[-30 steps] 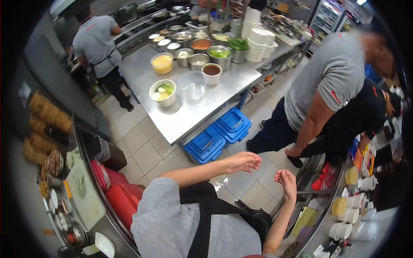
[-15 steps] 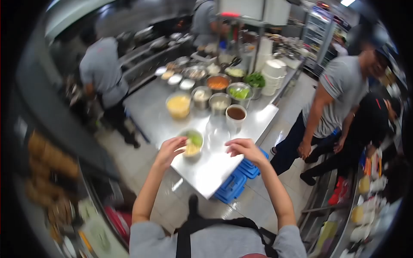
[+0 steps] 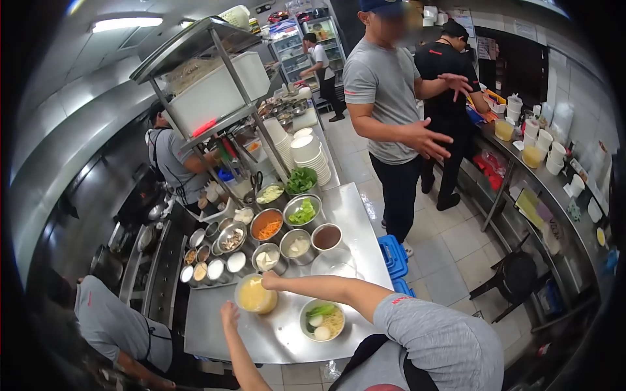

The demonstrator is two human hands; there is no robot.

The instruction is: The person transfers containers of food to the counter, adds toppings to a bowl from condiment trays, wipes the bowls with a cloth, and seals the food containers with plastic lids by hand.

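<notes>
The right hand (image 3: 270, 281) is reaching to the right rim of the yellow tub (image 3: 254, 298), grip unclear; the half-open, empty left hand (image 3: 229, 314) is hovering leftward.

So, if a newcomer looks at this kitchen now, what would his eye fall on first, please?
Probably the white bowl with noodles, greens and pale round pieces, near the closest edge of the metal table. Next, the yellow-filled tub to its left, with the right hand at its rim and the left hand close by. Right of the table, a grey-shirted person stands with spread hands.
</notes>
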